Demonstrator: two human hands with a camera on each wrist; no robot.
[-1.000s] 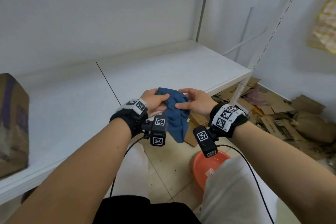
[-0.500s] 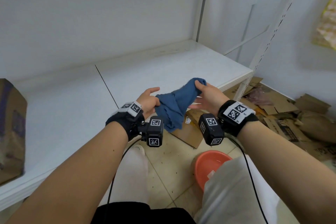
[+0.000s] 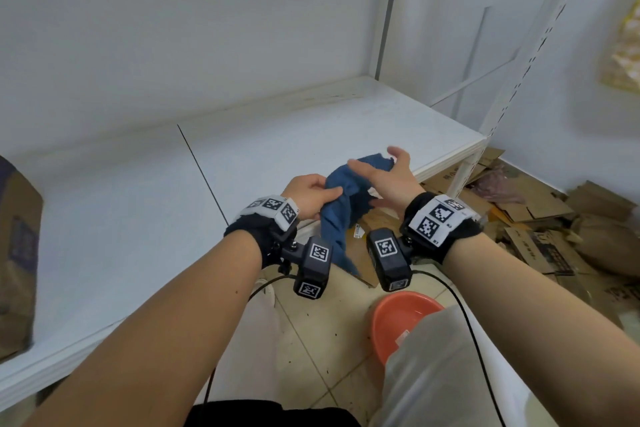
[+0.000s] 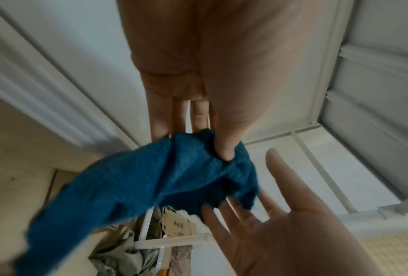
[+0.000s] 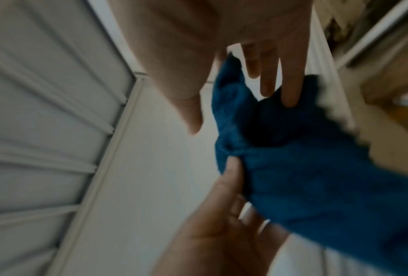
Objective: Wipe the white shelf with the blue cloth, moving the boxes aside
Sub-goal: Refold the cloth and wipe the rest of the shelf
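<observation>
The blue cloth [image 3: 337,215] hangs in front of the white shelf [image 3: 294,149], near its front edge. My left hand [image 3: 327,196] pinches the cloth between thumb and fingers; the left wrist view shows the thumb pressed into the cloth [image 4: 162,177]. My right hand [image 3: 379,168] lies against the cloth's upper end with fingers straight and spread, gripping nothing. In the right wrist view its fingertips [image 5: 290,93] touch the cloth [image 5: 304,168]. A brown cardboard box [image 3: 15,253] stands on the shelf at the far left.
An orange basin [image 3: 405,319] sits on the tiled floor below my right wrist. Flattened cardboard [image 3: 519,218] litters the floor right of the shelf. A white perforated upright [image 3: 519,62] rises at the shelf's right front corner.
My right hand has let go of the cloth corner it held up, and its fingers have spread. The left hand keeps its hold on the cloth.
</observation>
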